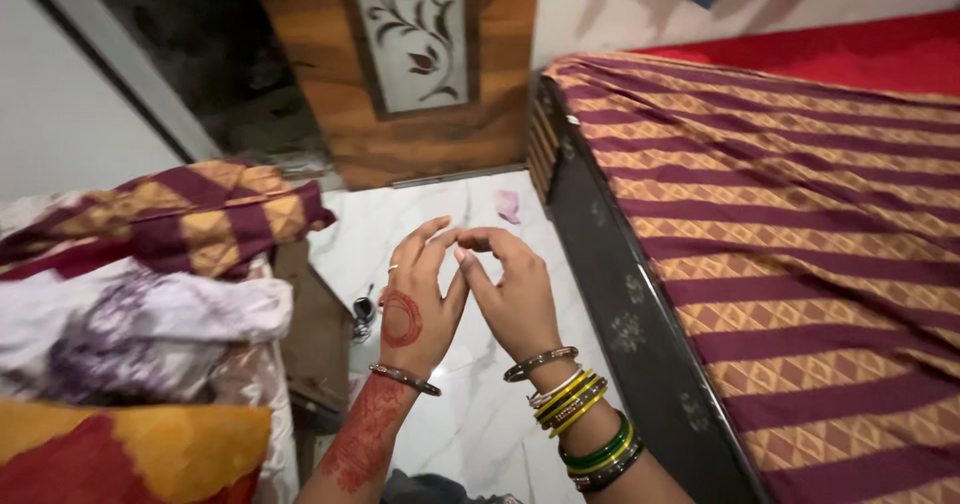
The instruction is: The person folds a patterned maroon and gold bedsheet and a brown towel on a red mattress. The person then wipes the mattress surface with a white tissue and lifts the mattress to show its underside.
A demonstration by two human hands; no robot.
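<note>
Nearest the camera: both forearms raised over the white marble floor [470,424]. Right wrist carries a stack of green and yellow bangles [585,419]; left wrist has one thin dark bangle [405,378], with a reddish henna pattern on the forearm and a henna ring on the back of the hand.

Left hand [415,299]: open, fingers spread and slightly curled, a ring on one finger, holding nothing. Right hand [510,289]: fingers loosely bent, empty; its fingertips meet those of the left hand. The thumbs touch between the two hands.

Left side, near: orange and red cushion [130,454]; above it a white and purple cloth [150,324], then a folded maroon and gold checked blanket [200,219]. A small dark object [364,312] lies on the floor just left of the left hand; kind not resolvable.

Right side: bed with maroon and gold striped cover [790,234], dark patterned frame [610,294] along its edge. Red sheet [850,49] beyond.

Farther: small pink scrap [508,205] on the floor; wooden panel with white floral carving [410,34].

No containers visible.
</note>
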